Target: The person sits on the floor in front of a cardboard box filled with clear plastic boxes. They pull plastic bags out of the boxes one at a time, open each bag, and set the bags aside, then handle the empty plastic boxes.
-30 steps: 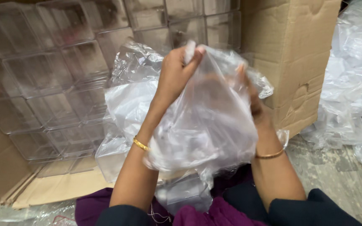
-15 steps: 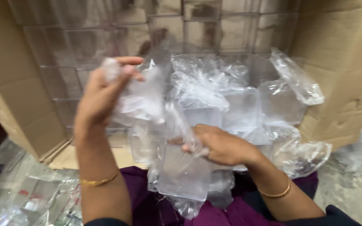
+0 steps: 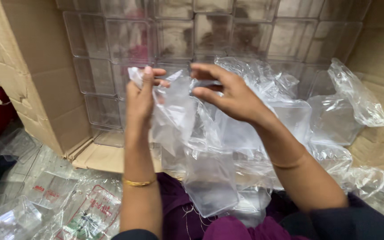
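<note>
My left hand (image 3: 141, 95) is raised and pinches the top edge of a clear plastic bag (image 3: 178, 115) between thumb and fingers. My right hand (image 3: 227, 95) is just to its right, fingers curled around the same bag's edge. The bag hangs down over my lap, and clear plastic boxes (image 3: 210, 184) show inside its lower part. More crumpled clear plastic (image 3: 352, 95) spreads out to the right behind my right arm. Both wrists wear a thin gold bangle.
A large cardboard carton (image 3: 45, 93) lies open on its side ahead, filled with stacked clear plastic boxes (image 3: 130, 42). Its right wall (image 3: 383, 49) rises at the right. Flat clear lids and printed packets (image 3: 58, 204) lie on the floor at the lower left.
My right hand has come up from the boxes in my lap to the bag's top edge beside my left hand. The view has shifted slightly left.
</note>
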